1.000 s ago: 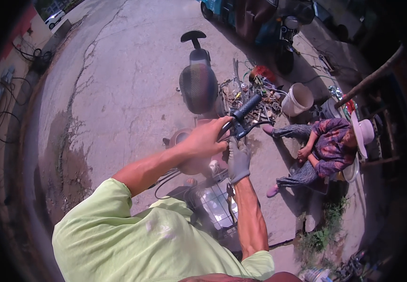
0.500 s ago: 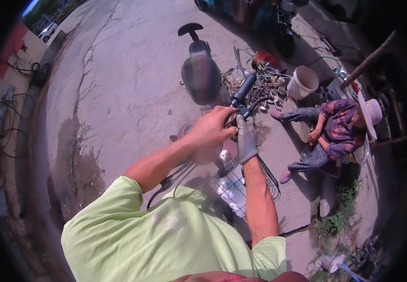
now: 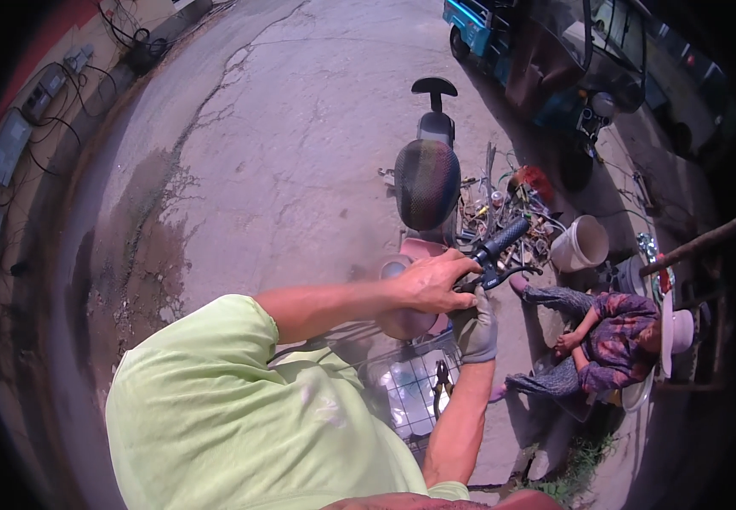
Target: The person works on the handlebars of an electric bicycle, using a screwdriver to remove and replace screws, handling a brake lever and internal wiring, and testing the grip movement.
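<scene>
A scooter's handlebar grip point(image 3: 504, 240), black and textured, sticks out beyond my hands, with a black brake lever point(image 3: 512, 274) beside it. My bare left hand point(image 3: 436, 282) is closed over the handlebar at the inner end of the grip. Just below it, my right hand point(image 3: 476, 330), in a grey glove, is closed near the base of the lever. What its fingertips hold is hidden. Under my forearms lies a wire basket point(image 3: 402, 418) with clear plastic and a pair of pliers point(image 3: 442, 382) with dark and yellow handles. The scooter's seat point(image 3: 427, 185) is beyond my hands.
A person point(image 3: 623, 340) in a pale hat sits at the right, hands together. Near them are a white bucket point(image 3: 579, 244) and a pile of scrap parts point(image 3: 497, 208). A blue three-wheeler point(image 3: 478, 30) stands at the back. Electrical boxes point(image 3: 9, 146) line the left wall.
My view has shifted, so the scene sits lower and further right. Both hands stay at the handlebar beside the brake lever. The pliers in the basket now show.
</scene>
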Demonstrator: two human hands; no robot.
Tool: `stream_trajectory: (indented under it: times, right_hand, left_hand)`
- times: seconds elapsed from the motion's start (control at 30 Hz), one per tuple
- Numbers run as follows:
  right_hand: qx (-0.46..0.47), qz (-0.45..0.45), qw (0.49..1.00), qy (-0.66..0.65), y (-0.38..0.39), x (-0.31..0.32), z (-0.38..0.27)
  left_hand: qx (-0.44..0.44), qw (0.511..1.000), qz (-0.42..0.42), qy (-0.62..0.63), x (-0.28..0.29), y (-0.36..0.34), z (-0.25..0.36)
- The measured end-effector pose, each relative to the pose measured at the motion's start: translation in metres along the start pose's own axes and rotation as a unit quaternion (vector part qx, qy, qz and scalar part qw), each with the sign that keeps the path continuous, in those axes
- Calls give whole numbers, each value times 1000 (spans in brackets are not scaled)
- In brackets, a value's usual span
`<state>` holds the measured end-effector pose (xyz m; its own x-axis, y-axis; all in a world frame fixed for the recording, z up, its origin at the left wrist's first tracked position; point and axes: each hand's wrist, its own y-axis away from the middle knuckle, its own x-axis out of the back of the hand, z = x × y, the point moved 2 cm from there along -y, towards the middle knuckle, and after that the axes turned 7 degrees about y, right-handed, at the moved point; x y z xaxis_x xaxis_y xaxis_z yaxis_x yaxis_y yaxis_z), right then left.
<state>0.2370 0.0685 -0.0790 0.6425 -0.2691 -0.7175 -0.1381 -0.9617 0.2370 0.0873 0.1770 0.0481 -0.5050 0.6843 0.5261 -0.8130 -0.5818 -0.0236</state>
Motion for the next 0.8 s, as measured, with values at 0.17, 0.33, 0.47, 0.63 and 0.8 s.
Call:
stream_trajectory:
  times: [0.17,0.33,0.47,0.63,0.8]
  right_hand:
    - [-11,-16,999,-33,4,0,6]
    - [8,-79,994,-71,4,4,15]
    - [13,-44,994,-95,0,6,25]
    - [56,-65,994,-72,2,0,27]
    - [125,52,990,-29,6,-21,27]
  left_hand:
    - [-41,998,49,17,7,3,2]
    - [33,955,115,271,59,-22,24]
    - [219,763,44,606,87,-69,-12]
    - [264,776,87,566,92,-107,-59]
    - [170,887,103,416,71,-87,-52]
